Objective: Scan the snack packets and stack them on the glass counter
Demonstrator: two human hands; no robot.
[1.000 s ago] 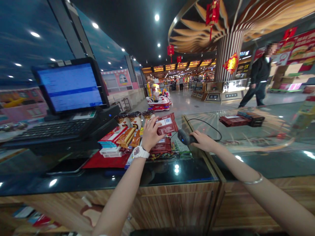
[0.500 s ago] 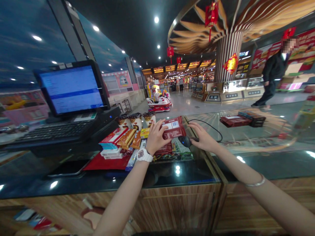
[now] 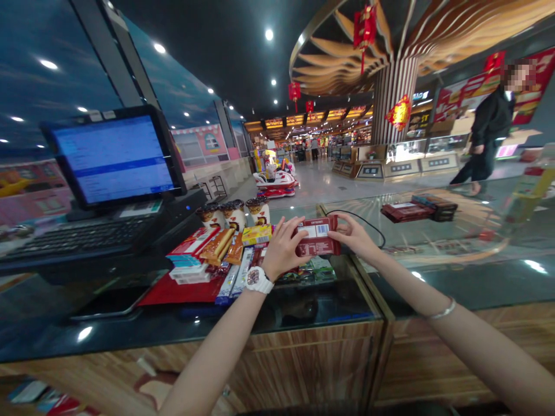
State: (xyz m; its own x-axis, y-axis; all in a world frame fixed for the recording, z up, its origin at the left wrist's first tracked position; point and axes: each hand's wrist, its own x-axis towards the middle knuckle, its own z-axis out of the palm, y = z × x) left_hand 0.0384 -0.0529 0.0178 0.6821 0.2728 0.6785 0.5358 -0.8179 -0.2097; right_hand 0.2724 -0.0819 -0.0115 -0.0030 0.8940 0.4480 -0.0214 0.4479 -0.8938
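A dark red snack packet (image 3: 319, 237) with a white barcode label is held up over the counter. My left hand (image 3: 284, 247), a white watch at its wrist, is closed on the packet's left side. At the right end, the thumb and fingers of my right hand (image 3: 352, 234) pinch the same packet. Below it lie green packets (image 3: 321, 267), partly hidden by my left hand. To the left are a yellow box (image 3: 256, 235), orange-brown snack packs (image 3: 217, 247), blue-and-white sticks (image 3: 240, 274) and a red-and-blue box (image 3: 191, 247). Behind them stand lidded cups (image 3: 234, 215).
A monitor (image 3: 115, 159) and keyboard (image 3: 82, 234) stand on the left, with a dark flat device (image 3: 110, 303) before them. More packets (image 3: 407, 210) rest on the glass counter (image 3: 442, 242) at right, near a black cable (image 3: 373, 221). A person (image 3: 492, 124) walks beyond.
My right hand has gone from the black scanner to the packet's right end. The scanner no longer shows. The packet has shifted slightly right and turned more level. The view has swung a little right.
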